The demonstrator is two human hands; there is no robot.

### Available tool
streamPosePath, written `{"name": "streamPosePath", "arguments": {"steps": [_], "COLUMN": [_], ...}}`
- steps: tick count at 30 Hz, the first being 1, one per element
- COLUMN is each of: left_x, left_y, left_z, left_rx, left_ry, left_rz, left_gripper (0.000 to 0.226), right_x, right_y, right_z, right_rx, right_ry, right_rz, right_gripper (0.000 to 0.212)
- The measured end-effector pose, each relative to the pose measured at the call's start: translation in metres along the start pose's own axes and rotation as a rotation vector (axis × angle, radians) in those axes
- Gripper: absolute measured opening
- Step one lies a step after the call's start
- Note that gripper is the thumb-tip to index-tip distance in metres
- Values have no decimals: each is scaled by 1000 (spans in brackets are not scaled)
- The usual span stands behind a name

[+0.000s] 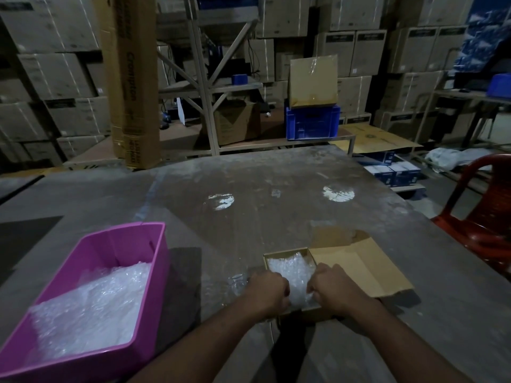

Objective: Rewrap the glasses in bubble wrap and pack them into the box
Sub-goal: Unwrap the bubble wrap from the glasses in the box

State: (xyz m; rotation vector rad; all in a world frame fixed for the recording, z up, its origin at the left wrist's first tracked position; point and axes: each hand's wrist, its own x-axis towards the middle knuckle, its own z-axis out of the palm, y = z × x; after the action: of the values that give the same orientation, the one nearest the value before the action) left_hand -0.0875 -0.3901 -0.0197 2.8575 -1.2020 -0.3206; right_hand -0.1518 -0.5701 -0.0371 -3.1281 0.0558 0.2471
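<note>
Gripping: the left hand point(267, 289) and right hand point(331, 286) both have fingers curled into the bubble wrap point(293, 275), pinching it from either side.
Box: the small cardboard box point(287, 254) sits directly under both hands, the wrap bundle inside it; its open lid point(359, 268) lies flat beyond the right hand. Whether a glass is inside the wrap cannot be told.
Loose glass: something clear point(237, 283) lies just outside the left hand, too faint to identify.
Surface: a worn grey table point(262, 194) with two bright light reflections ahead of the hands.
Left of hands: a pink tub point(154, 261) holding more bubble wrap point(91, 308).
Room: stacked cartons point(55, 73) well beyond the table, a blue crate point(312, 123), a metal rack point(204, 78), a red chair point(481, 214) far right.
</note>
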Motion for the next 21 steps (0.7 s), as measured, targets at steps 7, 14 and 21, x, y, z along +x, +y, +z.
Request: {"name": "streamPosePath", "arguments": {"steps": [7,14,21], "left_x": [0,3,18], "left_y": [2,9,17], "left_z": [7,0,1], "left_rx": [79,178,176], "left_ry": [-87,83,-68], "left_rz": [24,8,35], "left_gripper": [37,27,32], "right_x": [-2,8,26], "right_y": [-6,-15,-23], "right_z": [-1,-15,-11], "right_rx": [-236,-222,104], "right_ry": [-183,-185,-220], "right_rz": [-85,-14,33], "right_gripper": [38,41,38]}}
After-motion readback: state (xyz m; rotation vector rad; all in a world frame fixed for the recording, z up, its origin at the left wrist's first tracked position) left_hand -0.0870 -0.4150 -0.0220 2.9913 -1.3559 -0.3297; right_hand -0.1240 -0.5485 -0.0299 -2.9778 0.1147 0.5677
